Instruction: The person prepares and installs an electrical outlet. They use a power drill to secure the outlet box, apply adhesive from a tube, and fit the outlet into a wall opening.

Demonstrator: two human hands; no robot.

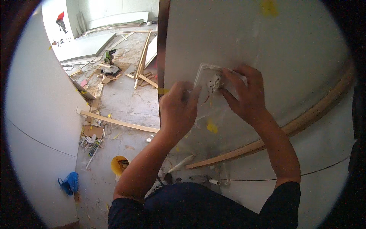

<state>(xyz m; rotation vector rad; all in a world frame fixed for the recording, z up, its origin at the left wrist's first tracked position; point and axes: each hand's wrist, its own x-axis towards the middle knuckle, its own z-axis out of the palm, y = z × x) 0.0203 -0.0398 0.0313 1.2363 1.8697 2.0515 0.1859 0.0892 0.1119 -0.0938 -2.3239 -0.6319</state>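
Observation:
Both my hands are raised to a pale wall panel (217,34). A white square frame (206,66), like that of a wall socket, is held at the panel, its upper left corner showing. Inside it is a white socket insert (214,83) with dark holes. My left hand (179,105) is closed, with the thumb and curled fingers at the frame's left edge. Thumb and fingers of my right hand (247,91) pinch the insert from the right side. A thin reddish wire (206,100) shows below it. The frame's lower part is blurred.
A curved-looking wooden strip (236,152) crosses the panel low down. On the floor at left lie a long wooden batten (118,121), a yellow bucket (119,165), a blue bag (69,183) and scraps. Farther off are a green saw (109,63) and a person in red (61,22).

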